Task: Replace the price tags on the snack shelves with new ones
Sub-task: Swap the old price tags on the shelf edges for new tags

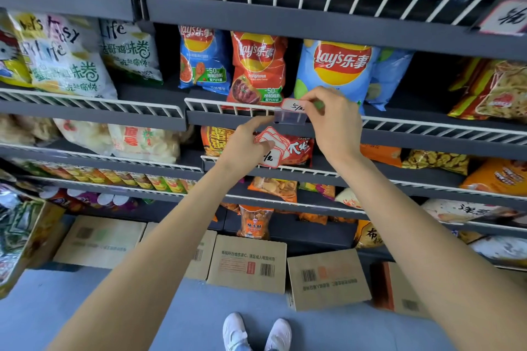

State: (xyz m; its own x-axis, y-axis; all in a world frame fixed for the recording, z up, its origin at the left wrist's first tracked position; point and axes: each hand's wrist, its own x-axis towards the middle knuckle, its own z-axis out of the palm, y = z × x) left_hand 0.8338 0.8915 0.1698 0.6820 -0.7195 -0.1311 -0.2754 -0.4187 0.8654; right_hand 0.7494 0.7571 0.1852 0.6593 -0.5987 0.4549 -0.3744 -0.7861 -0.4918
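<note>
Head view: your right hand [332, 117] pinches a red-bordered price tag [293, 105] by its right end, long axis level, right above the clear tag holder [289, 118] clipped on the shelf rail [228, 107]. Holder sits just left of that hand, so it's the nearer one. Your left hand [245, 142], below-left of the holder, grips a stack of tags [271, 148]. Holder pocket looks empty; tag likely goes straight down.

Red-bordered white price tag [293, 106], handwritten, maybe "5元", half-seated in clear holder [290, 118] on shelf rail; spare tag stack [270, 148] just below-left.
</note>
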